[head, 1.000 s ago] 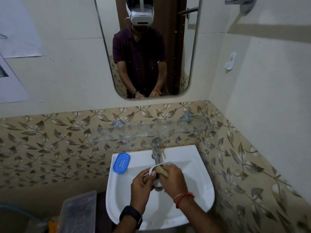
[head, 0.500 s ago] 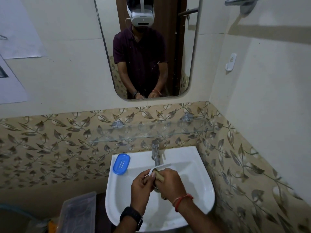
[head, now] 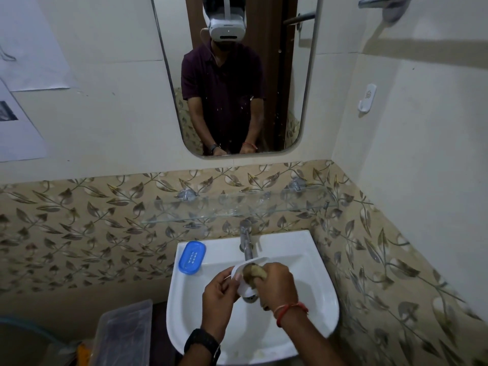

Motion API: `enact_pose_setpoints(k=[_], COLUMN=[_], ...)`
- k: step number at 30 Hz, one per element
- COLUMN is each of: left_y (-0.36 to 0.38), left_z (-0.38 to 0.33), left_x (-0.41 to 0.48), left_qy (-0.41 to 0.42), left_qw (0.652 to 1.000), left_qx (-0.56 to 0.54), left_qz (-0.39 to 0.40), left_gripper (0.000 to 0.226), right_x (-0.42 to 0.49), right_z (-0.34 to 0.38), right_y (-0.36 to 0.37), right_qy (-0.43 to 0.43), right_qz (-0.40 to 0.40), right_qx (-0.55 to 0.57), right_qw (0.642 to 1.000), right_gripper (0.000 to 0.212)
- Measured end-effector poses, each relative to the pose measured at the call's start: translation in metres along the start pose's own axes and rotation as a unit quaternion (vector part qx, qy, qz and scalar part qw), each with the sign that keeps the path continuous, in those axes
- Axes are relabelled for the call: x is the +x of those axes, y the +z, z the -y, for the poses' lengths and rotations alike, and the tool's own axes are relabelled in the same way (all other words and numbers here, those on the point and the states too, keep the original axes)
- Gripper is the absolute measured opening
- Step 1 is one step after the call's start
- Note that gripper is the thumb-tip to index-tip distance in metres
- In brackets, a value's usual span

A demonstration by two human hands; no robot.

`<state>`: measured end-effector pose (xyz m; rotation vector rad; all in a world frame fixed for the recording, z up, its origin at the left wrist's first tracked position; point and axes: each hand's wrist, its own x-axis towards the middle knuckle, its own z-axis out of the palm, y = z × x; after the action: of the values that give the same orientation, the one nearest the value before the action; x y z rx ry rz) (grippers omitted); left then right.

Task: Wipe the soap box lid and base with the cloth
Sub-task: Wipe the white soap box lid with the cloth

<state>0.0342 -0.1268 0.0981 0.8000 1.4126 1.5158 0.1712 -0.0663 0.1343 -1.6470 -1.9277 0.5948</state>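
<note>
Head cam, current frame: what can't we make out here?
The white soap box part: head view, mostly covered by the left hand, right hand and cloth; lid or base unclear.
The cloth: head view, bunched in the right hand, only a tuft shows.
The drain: head view, mostly behind that part.
The clear tub: head view, cut off by bottom edge; contents too dim.

The right hand (head: 277,282) is covering most of the cloth (head: 254,270), and together with the left hand (head: 219,291) it is hiding much of the white soap box piece (head: 245,290) (lid or base, hard to tell). That piece is masking part of the drain (head: 249,299) at lower centre. The bottom edge is cutting off the clear container (head: 124,336) at lower left.
</note>
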Motion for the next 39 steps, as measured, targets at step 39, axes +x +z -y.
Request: enact_pose_setpoints(k=[39], left_y=[-0.013], left_z=[-0.007], left_x=[-0.011], left_qy=[0.228], left_qw=[0.9], left_qx=[0.351], left_qz=[-0.123], left_gripper=[0.018], right_x=[-0.022], right_z=[0.017], right_y=[-0.014], right_qy=[-0.144], right_qz=[-0.059], right_qx=[0.162], right_qw=[0.974], right_gripper=[0.04])
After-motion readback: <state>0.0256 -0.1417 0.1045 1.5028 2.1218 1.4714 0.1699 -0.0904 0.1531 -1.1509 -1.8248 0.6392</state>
